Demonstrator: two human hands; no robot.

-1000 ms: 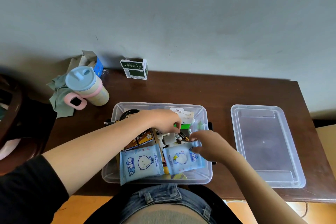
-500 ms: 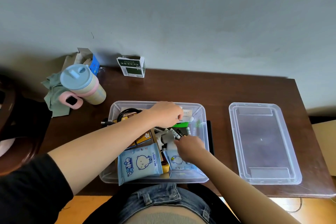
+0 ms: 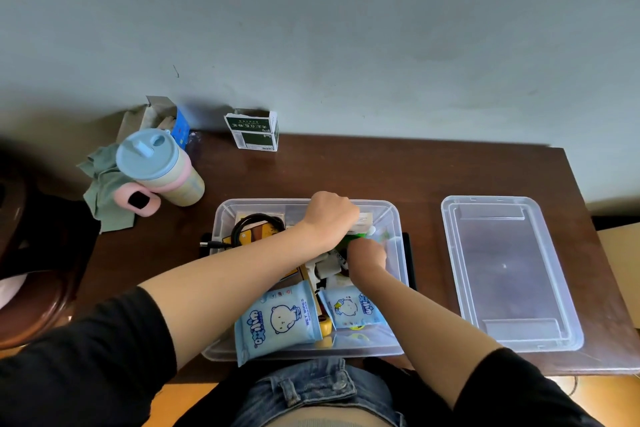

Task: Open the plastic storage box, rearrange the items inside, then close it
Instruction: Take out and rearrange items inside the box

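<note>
The clear plastic storage box (image 3: pixel 221 218) stands open on the dark table in front of me, full of small items. Its clear lid (image 3: pixel 509 270) lies flat on the table to the right. Two blue wet-wipes packs, a large one (image 3: pixel 280 317) and a smaller one (image 3: pixel 351 307), stand at the near side of the box. A coiled black cable (image 3: pixel 256 224) lies at the far left inside. My left hand (image 3: pixel 330 217) is curled over items at the far side. My right hand (image 3: pixel 367 255) is down among the middle items, fingers hidden.
A blue-lidded cup with a pink handle (image 3: pixel 159 170) stands at the table's far left beside a green cloth (image 3: pixel 104 191). A green-and-white carton (image 3: pixel 254 130) stands against the wall. A dark wooden chair (image 3: pixel 27 253) is at the left.
My right hand let go of the smaller wipes pack and moved farther into the box. My left hand shifted slightly toward the far wall.
</note>
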